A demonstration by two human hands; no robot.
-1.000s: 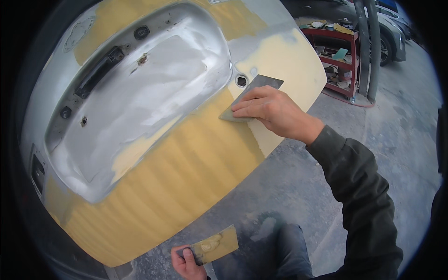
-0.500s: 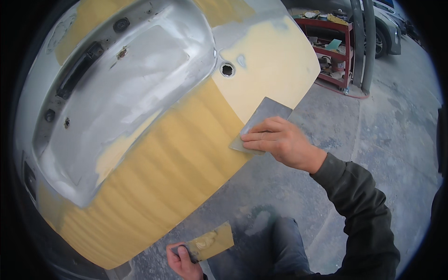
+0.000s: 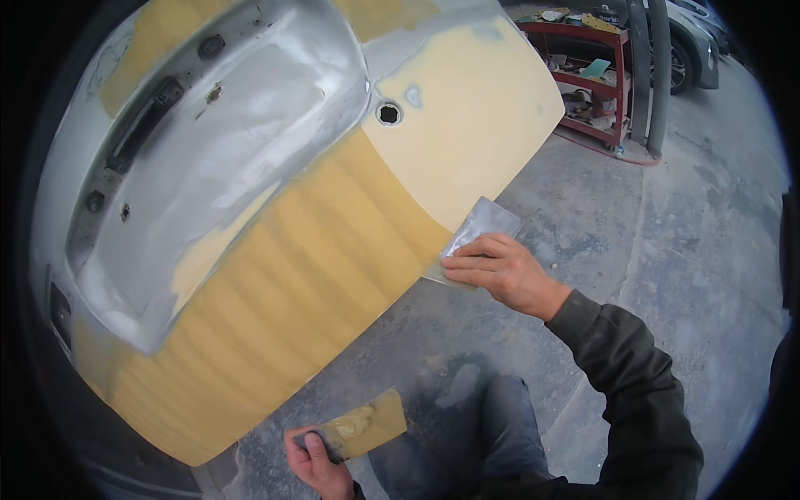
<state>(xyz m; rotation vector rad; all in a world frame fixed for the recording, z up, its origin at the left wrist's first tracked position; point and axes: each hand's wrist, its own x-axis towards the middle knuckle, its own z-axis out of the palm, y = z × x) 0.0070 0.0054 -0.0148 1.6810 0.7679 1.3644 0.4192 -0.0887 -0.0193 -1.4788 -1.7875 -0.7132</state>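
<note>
My right hand (image 3: 518, 279) pinches a thin grey metal spreader (image 3: 493, 218) between thumb and fingers. The blade lies at the lower right edge of a car tailgate (image 3: 250, 83), partly past that edge. Darker yellow body filler (image 3: 317, 258) covers the lower band of the tailgate in wavy streaks, and paler cream filler (image 3: 479, 108) coats its right corner. Low in front of me, my left hand (image 3: 318, 471) grips the dark end of a flat plate (image 3: 383, 421). On that plate sits a small mound of yellow filler (image 3: 357, 422).
Past the right corner stands a red tool cart (image 3: 617, 83) loaded with assorted items, next to grey posts (image 3: 657, 83). A grey car (image 3: 696, 42) is parked behind them. The dusty concrete floor (image 3: 583, 225) lies below the tailgate. My knee (image 3: 517, 425) is beneath my arms.
My right hand has slid the spreader slightly down and right, off the tailgate's lower edge. Cream filler near the edge looks smoother. My left hand with the plate has shifted slightly left in view.
</note>
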